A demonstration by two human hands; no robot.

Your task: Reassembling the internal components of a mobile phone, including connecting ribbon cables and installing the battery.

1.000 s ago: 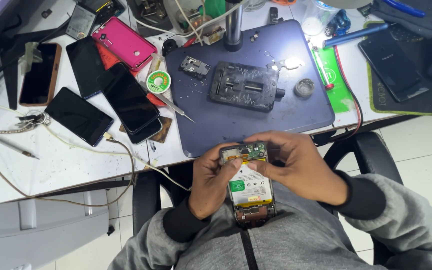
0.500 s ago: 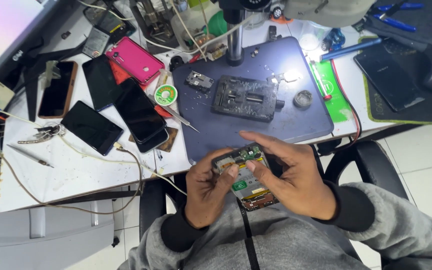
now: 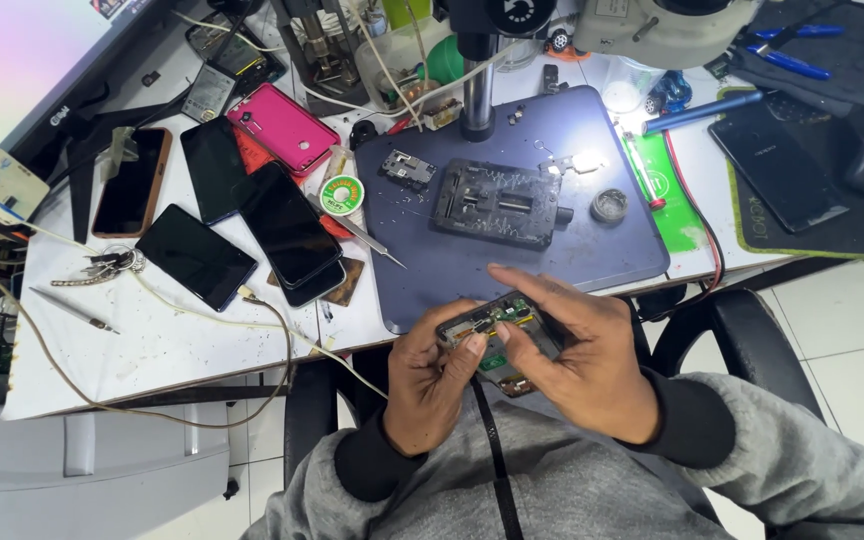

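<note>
An opened phone (image 3: 492, 322) with its back off and green circuit parts showing sits in both my hands, just in front of the table edge and above my lap. My left hand (image 3: 430, 390) grips its left side, thumb on the top edge. My right hand (image 3: 577, 365) covers the right side and much of the body, fingers reaching over the top. The lower half of the phone is hidden by my hands.
A dark blue mat (image 3: 592, 255) carries a black board holder (image 3: 497, 202), a small metal part (image 3: 409, 167) and a round tin (image 3: 609, 205). A microscope post (image 3: 476, 95) stands behind. Several phones lie left, one pink (image 3: 282, 128). Tweezers (image 3: 362, 232), cables, keys, a green pad (image 3: 667, 190).
The phone has tipped from upright toward flat and edge-on, its green battery side now hidden. My right hand has closed further over it. The view has shifted slightly.
</note>
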